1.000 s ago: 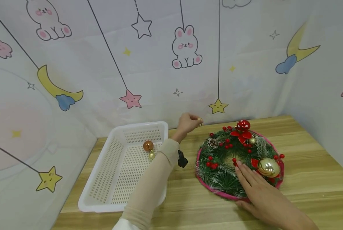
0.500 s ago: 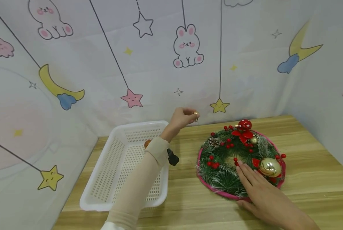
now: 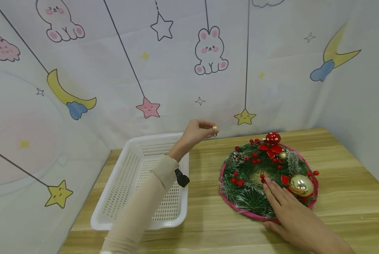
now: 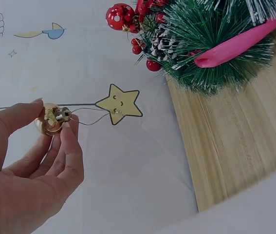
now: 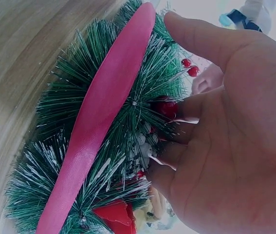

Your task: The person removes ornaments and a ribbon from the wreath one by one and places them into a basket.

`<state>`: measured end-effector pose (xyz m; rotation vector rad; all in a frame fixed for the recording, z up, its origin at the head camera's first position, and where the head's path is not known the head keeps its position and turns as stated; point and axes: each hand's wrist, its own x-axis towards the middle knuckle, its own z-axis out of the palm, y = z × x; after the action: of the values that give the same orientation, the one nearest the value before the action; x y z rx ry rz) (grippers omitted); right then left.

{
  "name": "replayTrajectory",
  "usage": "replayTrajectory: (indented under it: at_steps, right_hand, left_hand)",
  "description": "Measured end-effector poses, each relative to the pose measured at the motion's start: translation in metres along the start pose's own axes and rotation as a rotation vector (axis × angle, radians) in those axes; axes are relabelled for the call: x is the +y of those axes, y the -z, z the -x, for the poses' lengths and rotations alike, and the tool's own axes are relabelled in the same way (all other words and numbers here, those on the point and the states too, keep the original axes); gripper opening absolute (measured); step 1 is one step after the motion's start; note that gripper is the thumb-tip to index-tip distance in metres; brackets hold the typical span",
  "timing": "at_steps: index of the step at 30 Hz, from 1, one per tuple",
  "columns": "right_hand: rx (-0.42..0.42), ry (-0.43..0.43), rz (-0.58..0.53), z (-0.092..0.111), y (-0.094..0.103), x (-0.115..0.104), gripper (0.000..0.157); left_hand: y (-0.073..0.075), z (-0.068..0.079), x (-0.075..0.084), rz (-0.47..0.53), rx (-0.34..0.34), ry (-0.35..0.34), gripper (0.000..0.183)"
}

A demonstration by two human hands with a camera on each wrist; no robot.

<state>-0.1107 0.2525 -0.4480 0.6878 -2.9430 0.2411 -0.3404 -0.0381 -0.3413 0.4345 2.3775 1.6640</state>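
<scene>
My left hand (image 3: 194,133) pinches a small gold bauble (image 4: 49,120) between thumb and fingers, above the table's back edge. A thin thread loop (image 4: 91,122) trails from the bauble's metal cap. To the right lies a green Christmas wreath (image 3: 251,201), edged with pink ribbon (image 5: 96,117). On it are red berries (image 3: 238,181), a pinecone (image 3: 238,157), a spotted red mushroom (image 3: 273,138) and a large gold ball (image 3: 301,185). My right hand (image 3: 292,210) rests on the wreath's near side, fingers straight out toward the centre.
A white perforated basket (image 3: 120,183) stands at the left of the wooden table (image 3: 214,229), partly covered by my left arm. A black device (image 3: 181,178) is at my left wrist. A printed curtain (image 3: 176,84) hangs directly behind the table.
My left hand, with the gold bauble, has moved left, away from the wreath. The orange ball and small gold ball in the basket have become hidden behind the arm. My right hand stays put.
</scene>
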Motion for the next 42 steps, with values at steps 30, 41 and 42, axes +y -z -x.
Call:
replayTrajectory:
  at_steps: [30, 41, 42]
  right_hand:
    - [-0.021, -0.015, -0.009, -0.001, 0.002, 0.000, 0.099]
    - [-0.041, -0.009, -0.005, -0.001, 0.004, -0.002, 0.098]
    - [-0.041, -0.011, -0.004, 0.000, 0.004, -0.002, 0.098]
  left_hand:
    - [0.077, 0.079, -0.022, -0.030, 0.006, 0.056, 0.036]
    - [0.111, 0.097, -0.053, -0.135, 0.051, 0.076, 0.038]
    - [0.114, 0.098, -0.056, -0.121, 0.052, 0.078, 0.037]
